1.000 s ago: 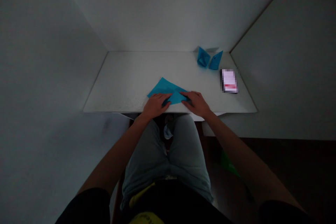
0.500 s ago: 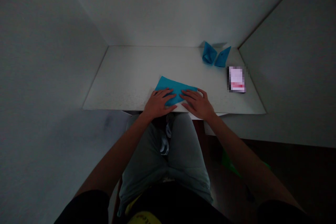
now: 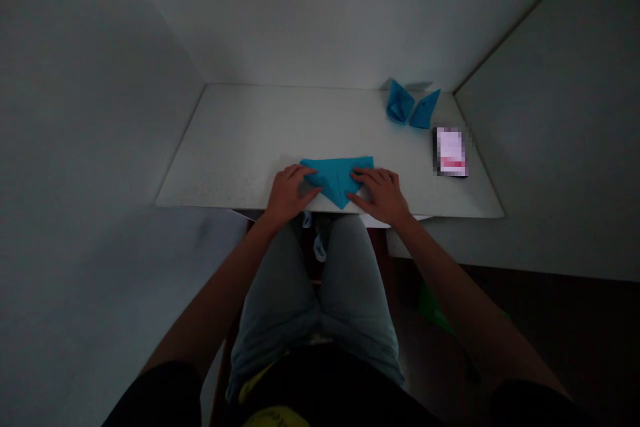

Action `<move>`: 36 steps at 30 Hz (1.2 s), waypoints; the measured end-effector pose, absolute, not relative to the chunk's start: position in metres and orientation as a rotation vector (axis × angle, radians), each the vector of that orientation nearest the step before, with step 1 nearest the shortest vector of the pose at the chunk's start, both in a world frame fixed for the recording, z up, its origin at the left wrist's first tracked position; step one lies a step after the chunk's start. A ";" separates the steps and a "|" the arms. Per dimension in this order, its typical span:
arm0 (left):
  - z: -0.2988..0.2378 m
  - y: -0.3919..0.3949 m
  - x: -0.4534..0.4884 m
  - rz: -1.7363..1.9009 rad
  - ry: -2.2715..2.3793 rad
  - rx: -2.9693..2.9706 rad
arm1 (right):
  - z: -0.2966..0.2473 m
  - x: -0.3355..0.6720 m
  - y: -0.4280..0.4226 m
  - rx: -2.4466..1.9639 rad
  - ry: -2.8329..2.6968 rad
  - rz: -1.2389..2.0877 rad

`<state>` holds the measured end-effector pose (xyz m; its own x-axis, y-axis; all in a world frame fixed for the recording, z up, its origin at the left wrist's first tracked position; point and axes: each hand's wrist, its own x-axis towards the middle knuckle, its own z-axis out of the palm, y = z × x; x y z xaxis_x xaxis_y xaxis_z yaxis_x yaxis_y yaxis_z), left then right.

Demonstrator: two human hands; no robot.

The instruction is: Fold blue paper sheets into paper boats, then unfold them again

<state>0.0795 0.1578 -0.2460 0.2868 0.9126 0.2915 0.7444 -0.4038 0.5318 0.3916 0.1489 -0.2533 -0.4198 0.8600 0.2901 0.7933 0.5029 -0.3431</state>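
A blue folded paper lies near the front edge of the white table, its long side at the back and a point towards me. A crease line runs down its middle. My left hand holds the paper's left side, fingers over the corner and thumb near the lower left edge. On the other side, my right hand grips the right part, with fingertips on top and the thumb close to the front point. Parts of both side corners are covered by my fingers.
Two folded blue paper pieces, a left one and a right one, stand at the back right. A blurred-out phone-like object lies near the right edge of the white table. Walls enclose the back and sides.
The blue paper has turned, so its long side now runs level at the back and a point faces me. My hands have gone from lying flat on it to holding its two sides.
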 end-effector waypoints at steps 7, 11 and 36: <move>-0.246 0.149 0.141 0.814 1.642 2.149 | -0.255 0.399 0.147 -1.356 -2.358 0.176; -0.246 0.146 0.145 0.819 1.596 2.246 | -0.254 0.398 0.146 -1.332 -2.386 0.191; -0.249 0.198 0.091 0.579 1.048 2.409 | -0.245 0.395 0.147 -1.283 -2.462 0.322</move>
<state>0.0911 0.1976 -0.2493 0.6238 0.7566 0.1961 0.5687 -0.6114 0.5503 0.3948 0.1473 -0.2454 -0.5316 0.8237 0.1972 0.7453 0.5655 -0.3532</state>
